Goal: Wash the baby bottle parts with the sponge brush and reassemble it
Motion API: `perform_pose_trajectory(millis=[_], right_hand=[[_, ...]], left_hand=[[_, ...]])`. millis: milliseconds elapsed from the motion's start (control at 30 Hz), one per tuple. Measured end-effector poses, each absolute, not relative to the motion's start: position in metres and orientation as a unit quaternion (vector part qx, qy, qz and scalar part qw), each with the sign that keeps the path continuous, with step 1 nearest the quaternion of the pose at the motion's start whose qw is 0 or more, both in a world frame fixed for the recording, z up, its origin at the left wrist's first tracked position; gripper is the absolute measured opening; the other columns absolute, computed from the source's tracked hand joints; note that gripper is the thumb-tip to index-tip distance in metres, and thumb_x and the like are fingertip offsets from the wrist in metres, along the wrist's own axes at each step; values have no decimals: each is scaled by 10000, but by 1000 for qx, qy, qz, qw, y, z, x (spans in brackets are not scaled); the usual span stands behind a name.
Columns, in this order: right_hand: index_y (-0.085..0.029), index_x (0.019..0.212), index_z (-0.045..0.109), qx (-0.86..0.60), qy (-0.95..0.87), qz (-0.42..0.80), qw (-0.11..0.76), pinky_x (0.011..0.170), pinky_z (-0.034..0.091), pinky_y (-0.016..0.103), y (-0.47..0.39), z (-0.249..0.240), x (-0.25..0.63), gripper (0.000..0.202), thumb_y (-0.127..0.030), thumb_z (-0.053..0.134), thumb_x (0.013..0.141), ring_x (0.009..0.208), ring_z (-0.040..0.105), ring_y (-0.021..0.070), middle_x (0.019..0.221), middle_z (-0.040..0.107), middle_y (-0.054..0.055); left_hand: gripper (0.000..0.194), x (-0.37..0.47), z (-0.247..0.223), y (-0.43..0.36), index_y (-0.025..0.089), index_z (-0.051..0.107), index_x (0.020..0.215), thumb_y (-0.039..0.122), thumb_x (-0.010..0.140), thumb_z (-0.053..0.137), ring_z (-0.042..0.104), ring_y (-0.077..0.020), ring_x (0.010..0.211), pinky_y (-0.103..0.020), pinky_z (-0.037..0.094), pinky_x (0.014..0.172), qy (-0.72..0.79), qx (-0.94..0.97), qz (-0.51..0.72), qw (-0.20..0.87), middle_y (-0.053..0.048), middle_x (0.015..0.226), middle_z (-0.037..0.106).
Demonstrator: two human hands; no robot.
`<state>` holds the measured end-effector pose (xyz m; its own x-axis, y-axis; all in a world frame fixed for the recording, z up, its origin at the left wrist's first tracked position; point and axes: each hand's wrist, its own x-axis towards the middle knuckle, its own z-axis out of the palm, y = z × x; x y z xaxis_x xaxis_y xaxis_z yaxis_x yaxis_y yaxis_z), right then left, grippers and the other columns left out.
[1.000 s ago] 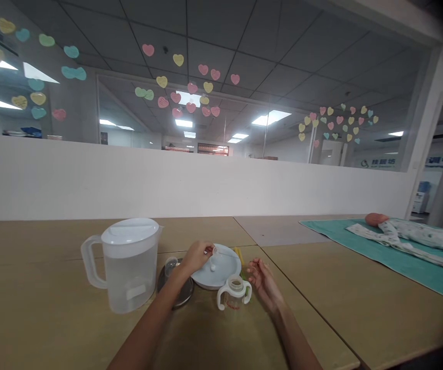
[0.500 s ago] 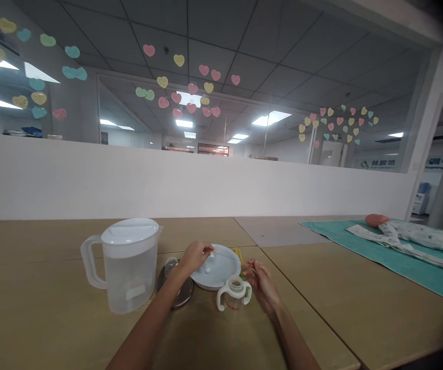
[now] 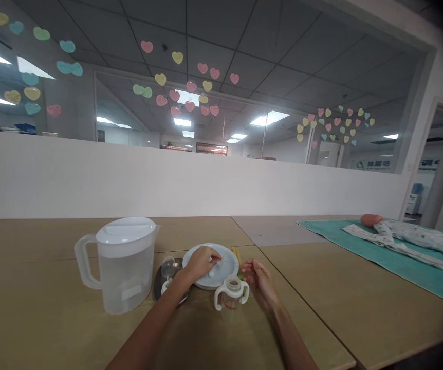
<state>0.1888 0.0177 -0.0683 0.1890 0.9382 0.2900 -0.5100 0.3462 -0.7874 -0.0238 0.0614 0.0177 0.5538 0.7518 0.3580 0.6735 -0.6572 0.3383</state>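
Observation:
My left hand hangs over a pale blue-white plate, thumb and fingers pinched together. What sits between the fingertips, if anything, is too small to make out. Beneath them a small white piece lies on the plate. My right hand is half curled with its fingers somewhat apart, and I see nothing in it. Just left of it stands a clear baby bottle, uncapped, with two white handles. Between plate and right hand lies a thin yellow and green item, partly hidden.
A lidded plastic pitcher stands at the left. Beside it, a dark metal tray holds a clear dome cap and a white part, partly behind my left forearm. A clothed doll lies on a teal mat at the right.
My left hand has moved slightly right and lower over the plate; the small pale item seen at its fingertips no longer shows clearly. The right hand stays beside the bottle. The view has shifted slightly.

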Motion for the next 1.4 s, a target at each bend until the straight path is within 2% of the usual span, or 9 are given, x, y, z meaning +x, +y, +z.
perform_pose_trajectory(millis=[200, 300, 467, 700, 900, 1200, 1400], right_hand=[[-180, 801, 694, -296, -398, 493, 715, 574, 506, 241, 17, -67, 187, 372, -506, 767, 637, 719, 636, 157, 788, 707, 45], [-190, 790, 705, -300, -391, 485, 722, 668, 520, 262, 19, -69, 186, 370, -509, 780, 619, 738, 642, 154, 785, 713, 42], [-191, 790, 725, -302, -400, 490, 713, 834, 495, 305, 20, -74, 185, 344, -500, 766, 645, 832, 648, 170, 805, 722, 54], [-194, 873, 735, -314, -439, 501, 676, 834, 488, 328, 19, -76, 183, 395, -530, 735, 664, 934, 636, 210, 1071, 689, 95], [-209, 915, 733, -303, -462, 495, 671, 885, 464, 387, 23, -79, 183, 404, -544, 706, 692, 1037, 604, 252, 1180, 643, 99], [-192, 940, 729, -282, -435, 512, 685, 866, 470, 350, 21, -75, 182, 396, -496, 736, 685, 952, 623, 219, 1075, 684, 94], [-190, 743, 730, -295, -343, 485, 748, 736, 490, 252, 23, -75, 189, 290, -429, 811, 601, 766, 613, 137, 847, 702, 29]], left_hand=[[259, -21, 20, 57, 223, 731, 973, 173, 809, 538, 619, -212, 970, -297, 435, 913, 369, 884, 273, 90, -42, 1032, 716], [254, -16, 19, 56, 243, 733, 965, 171, 802, 551, 615, -213, 973, -295, 430, 919, 364, 886, 271, 90, -32, 1030, 718], [255, -11, 12, 54, 215, 726, 978, 159, 814, 539, 606, -200, 993, -290, 414, 925, 351, 890, 280, 79, -21, 1012, 722], [260, -2, 9, 47, 212, 729, 980, 155, 826, 528, 617, -189, 953, -277, 428, 880, 313, 903, 285, 66, -24, 998, 729], [234, 2, 4, 50, 207, 732, 968, 172, 822, 552, 635, -184, 907, -278, 450, 845, 285, 896, 330, 86, -29, 966, 736], [261, 13, 7, 42, 221, 720, 1020, 189, 840, 534, 645, -182, 864, -273, 467, 800, 277, 897, 331, 91, -47, 969, 730], [280, 12, 8, 42, 225, 722, 1021, 168, 827, 527, 648, -192, 904, -268, 457, 825, 303, 901, 300, 81, -36, 1004, 728]])
